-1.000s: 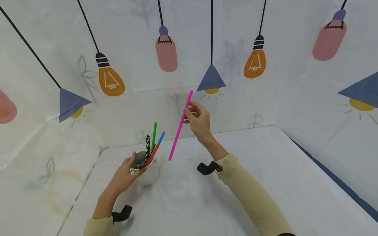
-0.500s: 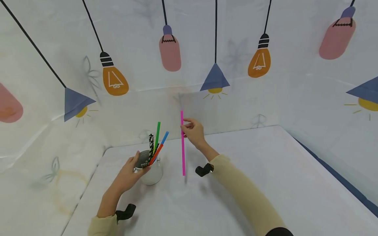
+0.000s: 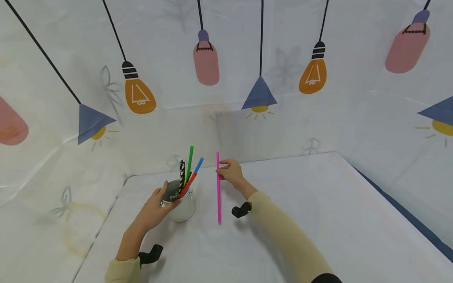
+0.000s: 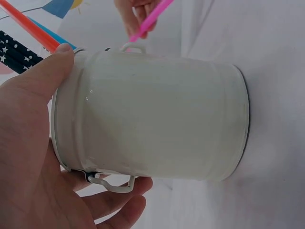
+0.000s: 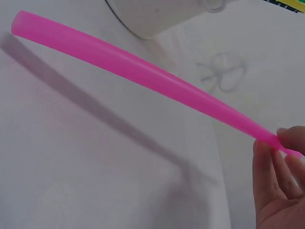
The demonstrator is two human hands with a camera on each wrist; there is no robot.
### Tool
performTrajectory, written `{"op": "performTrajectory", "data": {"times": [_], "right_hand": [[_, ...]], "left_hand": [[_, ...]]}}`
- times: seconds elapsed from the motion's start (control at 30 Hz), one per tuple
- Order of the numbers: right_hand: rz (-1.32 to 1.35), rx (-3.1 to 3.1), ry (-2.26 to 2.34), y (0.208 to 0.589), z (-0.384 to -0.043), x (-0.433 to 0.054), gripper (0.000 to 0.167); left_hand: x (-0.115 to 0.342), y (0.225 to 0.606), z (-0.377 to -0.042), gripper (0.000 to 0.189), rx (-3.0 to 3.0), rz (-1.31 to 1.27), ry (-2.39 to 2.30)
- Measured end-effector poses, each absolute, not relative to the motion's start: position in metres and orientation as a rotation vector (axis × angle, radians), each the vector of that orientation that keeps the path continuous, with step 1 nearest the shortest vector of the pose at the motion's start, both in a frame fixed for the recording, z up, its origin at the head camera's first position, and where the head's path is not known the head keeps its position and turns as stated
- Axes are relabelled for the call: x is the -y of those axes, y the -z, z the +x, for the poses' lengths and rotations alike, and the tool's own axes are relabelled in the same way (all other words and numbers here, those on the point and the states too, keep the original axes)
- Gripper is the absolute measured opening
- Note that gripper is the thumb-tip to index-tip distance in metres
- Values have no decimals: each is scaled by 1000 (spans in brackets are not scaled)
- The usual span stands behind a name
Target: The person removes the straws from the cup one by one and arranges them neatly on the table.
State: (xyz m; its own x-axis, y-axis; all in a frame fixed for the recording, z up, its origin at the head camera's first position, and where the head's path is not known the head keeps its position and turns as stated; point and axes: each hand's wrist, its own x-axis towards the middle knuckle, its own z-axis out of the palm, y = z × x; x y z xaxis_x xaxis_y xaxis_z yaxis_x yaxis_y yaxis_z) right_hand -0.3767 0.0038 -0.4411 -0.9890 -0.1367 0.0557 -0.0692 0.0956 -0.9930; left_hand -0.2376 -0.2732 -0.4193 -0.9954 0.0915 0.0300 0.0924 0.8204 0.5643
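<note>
Near the upper end, my right hand (image 3: 231, 173) pinches a long pink straw (image 3: 218, 200) between thumb and fingers. The straw hangs nearly upright; in the right wrist view its free end floats just over the tabletop, beside its own shadow. My left hand (image 3: 152, 212) holds a white enamel canister (image 4: 157, 114) by its rim, the thumb on one side and fingers on the other, around a small side handle (image 4: 114, 187). From the canister lean a green straw (image 3: 190, 157), a blue straw (image 3: 199, 164), an orange-red straw (image 3: 187, 186) and black-and-white patterned straws (image 3: 182, 173).
A white-covered table (image 3: 283, 232) spreads under both hands. White wall sheeting (image 3: 170, 129) printed with hanging lamps and bulbs rises behind it and at the sides. A dark blue strip (image 3: 400, 214) runs along the table's right edge.
My right hand has come down and slightly left with the pink straw, which has swung from slanted to nearly upright. The left hand keeps its hold on the canister.
</note>
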Motion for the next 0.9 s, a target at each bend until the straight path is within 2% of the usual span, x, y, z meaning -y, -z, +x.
{"op": "performTrajectory", "data": {"times": [0.3,0.63,0.9], "right_hand": [[19,-2323,1976,460,-380,7,34],[-61,-2512,1804,477,-379,21,29],[14,-2629,1703,481,-375,27,22]], "left_hand": [[266,412,-238,105,2983,-104,952],[271,417,-236,105,2909,-89,1132],[267,418,-233,105,2908,-68,1164]]}}
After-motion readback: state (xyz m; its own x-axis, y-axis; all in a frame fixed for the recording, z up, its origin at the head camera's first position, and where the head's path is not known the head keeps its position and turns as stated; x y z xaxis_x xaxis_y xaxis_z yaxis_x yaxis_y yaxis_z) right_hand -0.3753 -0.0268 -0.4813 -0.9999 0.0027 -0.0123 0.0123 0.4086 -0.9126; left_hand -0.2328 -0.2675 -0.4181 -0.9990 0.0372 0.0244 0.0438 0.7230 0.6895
